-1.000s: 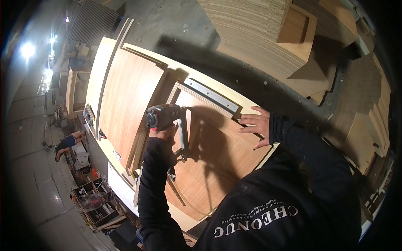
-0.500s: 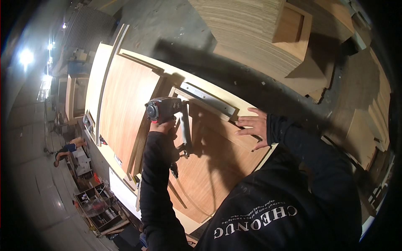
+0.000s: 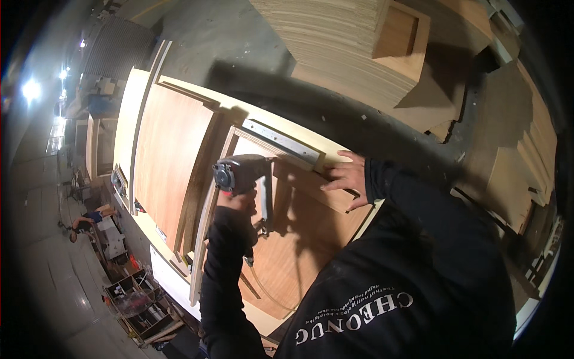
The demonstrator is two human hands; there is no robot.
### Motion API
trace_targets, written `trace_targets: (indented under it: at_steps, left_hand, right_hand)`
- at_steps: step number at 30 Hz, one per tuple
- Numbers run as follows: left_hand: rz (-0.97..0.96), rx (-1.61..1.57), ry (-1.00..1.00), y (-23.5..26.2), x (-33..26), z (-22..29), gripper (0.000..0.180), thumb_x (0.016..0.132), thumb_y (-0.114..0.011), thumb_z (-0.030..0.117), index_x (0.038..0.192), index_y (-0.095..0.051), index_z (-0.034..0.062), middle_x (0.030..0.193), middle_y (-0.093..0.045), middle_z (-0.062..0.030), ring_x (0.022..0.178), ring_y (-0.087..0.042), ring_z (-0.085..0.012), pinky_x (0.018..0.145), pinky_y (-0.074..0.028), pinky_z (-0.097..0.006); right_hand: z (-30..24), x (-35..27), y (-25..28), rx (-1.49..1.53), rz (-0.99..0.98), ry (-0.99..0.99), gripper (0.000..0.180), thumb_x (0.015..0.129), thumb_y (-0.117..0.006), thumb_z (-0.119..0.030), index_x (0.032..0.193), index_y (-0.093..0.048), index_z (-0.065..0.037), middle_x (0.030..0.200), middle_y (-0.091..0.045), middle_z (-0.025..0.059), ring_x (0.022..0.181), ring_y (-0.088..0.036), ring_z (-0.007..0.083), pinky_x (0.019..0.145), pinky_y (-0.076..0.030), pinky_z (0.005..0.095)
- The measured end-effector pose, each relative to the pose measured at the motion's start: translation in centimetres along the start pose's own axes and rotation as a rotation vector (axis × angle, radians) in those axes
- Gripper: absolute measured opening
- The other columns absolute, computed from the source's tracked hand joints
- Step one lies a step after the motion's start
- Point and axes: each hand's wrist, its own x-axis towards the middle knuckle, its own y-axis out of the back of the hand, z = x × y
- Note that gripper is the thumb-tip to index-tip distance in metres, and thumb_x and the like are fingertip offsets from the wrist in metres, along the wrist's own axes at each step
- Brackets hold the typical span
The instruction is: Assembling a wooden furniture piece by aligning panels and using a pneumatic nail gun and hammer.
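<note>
My left hand (image 3: 237, 202) is wrapped round the grip of a dark pneumatic nail gun (image 3: 242, 172), held over the left side of a framed wooden panel (image 3: 305, 239). A thin air hose (image 3: 270, 286) trails from the tool's lower end across the panel. The gun's body hides its nose, so whether it touches the wood cannot be seen. My right hand (image 3: 348, 178) lies with fingers spread on the panel's far right corner. Just beyond those fingers, a drilled metal bar (image 3: 282, 141) runs along the panel's far edge.
A second wooden panel (image 3: 170, 131) lies to the left on the pale worktable (image 3: 124, 113), beside a long strip (image 3: 145, 107). Stacked boards (image 3: 335, 48) stand beyond the table. Toolboxes (image 3: 140, 305) sit at lower left, and another person (image 3: 89, 221) is in the distance.
The nail gun and my left hand have come slightly nearer to me over the panel. My right hand stays at the corner. The whole view has shifted a little.
</note>
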Motion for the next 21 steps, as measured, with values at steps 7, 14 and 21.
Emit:
trace_targets:
  at_steps: [7,14,21]
  left_hand:
    - [-0.095,0.007,0.014,-2.7,-2.8,0.4,0.012,0.074,-0.057,0.008,0.086,-0.054,0.0071,0.056,-0.047,0.0002,0.043,-0.046,-0.0116,0.039,-0.038,-0.026]
    - [-0.082,-0.022,0.011,-3.2,-2.3,0.1,0.024,0.065,-0.059,0.001,0.088,-0.058,0.0014,0.060,-0.054,-0.0038,0.039,-0.049,-0.0139,0.033,-0.038,-0.026]
    - [-0.059,0.042,-0.035,-3.1,-2.2,0.8,0.020,0.065,-0.059,0.001,0.085,-0.057,0.0016,0.062,-0.055,-0.0051,0.039,-0.049,-0.0146,0.033,-0.040,-0.027]
  right_hand:
    - [0.4,-0.3,-0.6,-0.029,0.103,0.027,0.071,0.055,-0.070,-0.046,0.116,-0.052,-0.014,0.121,-0.047,0.0126,0.120,-0.038,0.0249,0.103,-0.016,0.0508]
    - [0.5,-0.5,-0.8,-0.039,0.105,0.018,0.072,0.054,-0.070,-0.047,0.116,-0.052,-0.013,0.122,-0.047,0.0134,0.120,-0.039,0.0251,0.103,-0.014,0.0499]
    - [0.5,-0.3,-0.7,-0.066,0.084,0.026,0.072,0.055,-0.069,-0.049,0.115,-0.052,-0.013,0.122,-0.046,0.0136,0.119,-0.040,0.0255,0.103,-0.016,0.0514]
